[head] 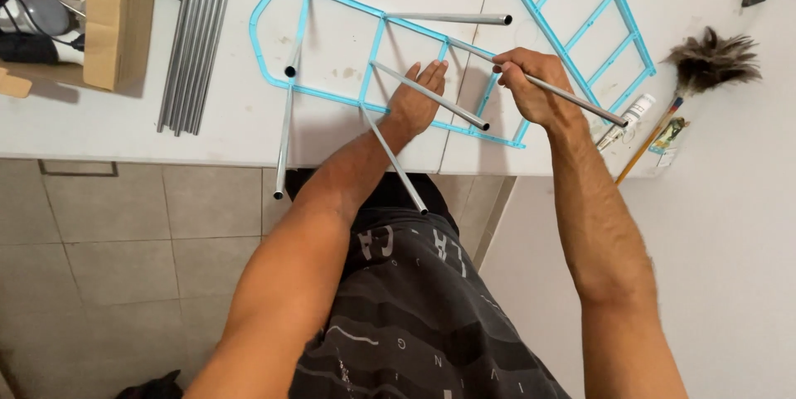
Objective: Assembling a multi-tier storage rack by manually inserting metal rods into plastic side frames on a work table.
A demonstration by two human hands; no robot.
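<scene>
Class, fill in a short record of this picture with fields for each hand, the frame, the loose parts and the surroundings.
Left hand: left hand lies flat and open on the light blue wire frame, pressing it to the white table.
Right hand: right hand grips a grey metal tube fitted at the frame.
Tubes on frame: several more grey tubes stick out from it.
Loose parts: bundle of tubes lying left.
Second frame: another blue frame upper right.
Nearby: cardboard box, feather duster.

- Bright, even light from above; white counter [124, 117] nearly washed out.
- Soft shadows beneath the arms and tubes.
- Sharp focus throughout; slight wide-angle bending at edges.
</scene>
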